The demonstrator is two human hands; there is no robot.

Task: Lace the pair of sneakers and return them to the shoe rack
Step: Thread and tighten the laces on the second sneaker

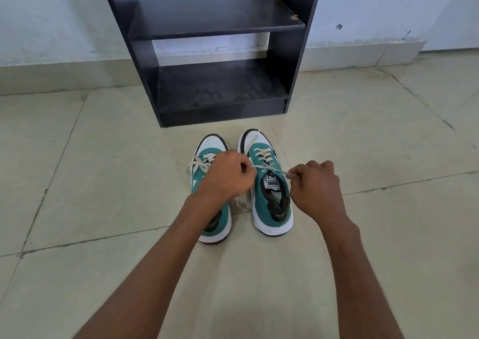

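**Laces drawn tight over a tiled floor**

Pale, glossy floor tiles (103, 157) with thin grey grout lines run back to a scuffed, whitish wall (51, 14) and its low tiled skirting. Against that far edge of the floor stands a dark shoe rack (217, 20), a boxy frame of flat matte boards with two dusty shelves, the upper one chipped at its right front corner.

Just in front of the rack's base, a pair of teal fabric sneakers with white rubber soles and white toe caps sits side by side, toes toward the rack. On the left sneaker (207, 157) flat cream laces hang loose, spilling over its outer side. Above its middle, the left hand (223, 175) is curled, pinching one end of a cream lace (269, 169). That lace belongs to the right sneaker (272, 204), whose lower eyelets are already crossed in neat bars; a printed label shows on its tongue. The lace stretches taut across the shoe's opening to the right hand (315, 185), which is curled too, pinching the other end just off the shoe's outer side.
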